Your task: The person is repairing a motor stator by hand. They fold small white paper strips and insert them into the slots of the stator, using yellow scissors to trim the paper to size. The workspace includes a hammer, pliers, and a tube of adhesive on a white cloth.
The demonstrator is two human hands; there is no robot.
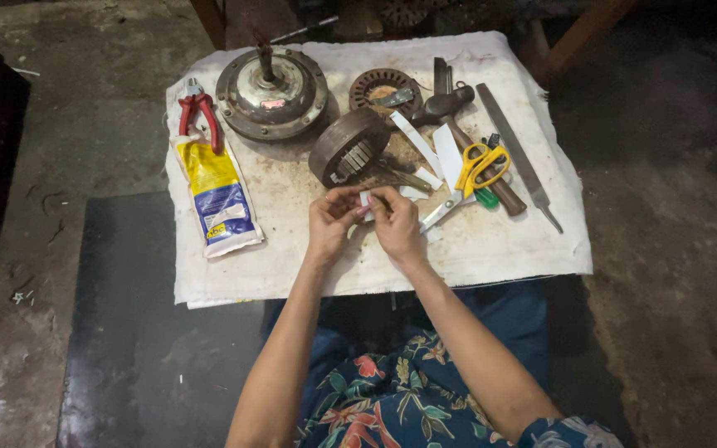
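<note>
From the head camera, looking straight down, both hands meet over the middle of a white cloth (491, 249) spread on the floor. The left hand (330, 222) and the right hand (395, 222) pinch one small white paper strip (365, 199) between them, the fingers (343, 199) of each closed narrowly on it from opposite sides, so the strip sits right at the fingertips with neither hand nearer than the other. Its long axis is hard to read because the fingertips cover most of it; only a short white end shows between the thumbs. Just beyond the hands, farther from the person, lies a round ribbed metal ring (350, 148) with slots on its inside, tilted on its edge, close to the left fingertips but apart from them. More white strips (446, 162) lie to the right of the ring, running diagonally away from the right hand, beside yellow-handled scissors (483, 166), a hammer (466, 137) and a long flat file (514, 153). At the far edge sit a round metal housing (271, 93) with a shaft standing up and a smaller slotted core (385, 90). To the left lie red pliers (199, 116) and a yellow and blue pouch (216, 195), well apart from the hands.
</note>
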